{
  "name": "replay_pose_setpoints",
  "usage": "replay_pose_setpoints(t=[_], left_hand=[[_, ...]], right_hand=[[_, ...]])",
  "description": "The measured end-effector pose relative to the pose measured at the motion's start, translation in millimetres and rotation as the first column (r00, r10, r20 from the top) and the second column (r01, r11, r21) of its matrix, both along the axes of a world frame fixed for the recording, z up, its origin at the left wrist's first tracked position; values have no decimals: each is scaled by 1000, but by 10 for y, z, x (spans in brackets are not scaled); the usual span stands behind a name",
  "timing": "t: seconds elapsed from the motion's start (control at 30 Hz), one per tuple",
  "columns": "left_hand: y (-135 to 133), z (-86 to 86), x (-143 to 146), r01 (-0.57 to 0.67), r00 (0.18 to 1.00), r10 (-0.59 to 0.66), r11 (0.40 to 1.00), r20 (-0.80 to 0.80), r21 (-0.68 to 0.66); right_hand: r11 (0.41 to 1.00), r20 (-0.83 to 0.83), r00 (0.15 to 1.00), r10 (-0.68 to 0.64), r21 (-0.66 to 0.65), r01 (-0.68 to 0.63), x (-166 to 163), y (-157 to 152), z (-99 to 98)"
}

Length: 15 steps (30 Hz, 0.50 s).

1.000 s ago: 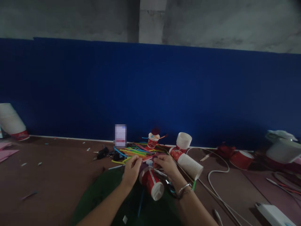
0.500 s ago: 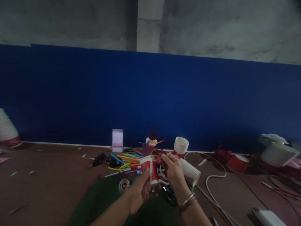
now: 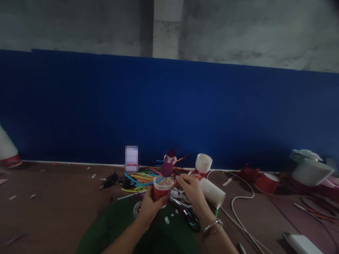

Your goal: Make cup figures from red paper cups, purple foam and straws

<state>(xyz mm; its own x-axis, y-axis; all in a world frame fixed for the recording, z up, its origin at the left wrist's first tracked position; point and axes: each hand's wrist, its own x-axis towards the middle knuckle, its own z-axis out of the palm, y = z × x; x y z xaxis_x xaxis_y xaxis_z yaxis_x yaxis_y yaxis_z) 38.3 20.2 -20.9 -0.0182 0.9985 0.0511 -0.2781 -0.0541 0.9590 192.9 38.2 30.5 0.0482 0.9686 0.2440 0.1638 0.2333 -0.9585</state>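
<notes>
My left hand [image 3: 148, 208] is closed round a red and white paper cup [image 3: 161, 189] and holds it upright above my green lap [image 3: 122, 229]. A dark purple round piece [image 3: 166, 169] and a blue straw stick up from the cup. My right hand [image 3: 191, 189], with a bracelet on the wrist, pinches at the cup's right rim; what its fingertips hold is too small to make out. Behind the cup lies a heap of coloured straws [image 3: 141, 175] and a second decorated cup [image 3: 171, 157].
White paper cups [image 3: 203, 163] and a fallen stack [image 3: 212, 192] lie to the right, with scissors [image 3: 191, 218], a white cable [image 3: 239, 203], a red bowl [image 3: 267, 182], a white charger [image 3: 302, 243]. Black keys [image 3: 116, 180] sit to the left. A blue wall [image 3: 169, 109] bounds the floor.
The cup went from lying tilted between both hands to standing upright in my left hand, now with the purple piece on top. My right hand stayed at its rim.
</notes>
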Motion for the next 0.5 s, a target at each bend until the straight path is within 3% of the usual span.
replay_pose_setpoints(t=[0.1, 0.23, 0.4, 0.5], left_hand=[[-3, -33, 8, 19, 1000, -19, 1000, 18, -1], [2, -68, 10, 26, 999, -25, 1000, 35, -18], [2, -95, -9, 29, 998, -28, 999, 63, -23], [-9, -92, -17, 71, 994, -70, 997, 82, -11]], right_hand=[[999, 56, 998, -35, -37, 37, 2, 4, -30], [998, 92, 995, -49, 33, 46, 5, 32, -71], [993, -31, 999, 45, -108, -48, -24, 23, -22], [985, -132, 986, 105, -121, -121, -49, -9, 21]])
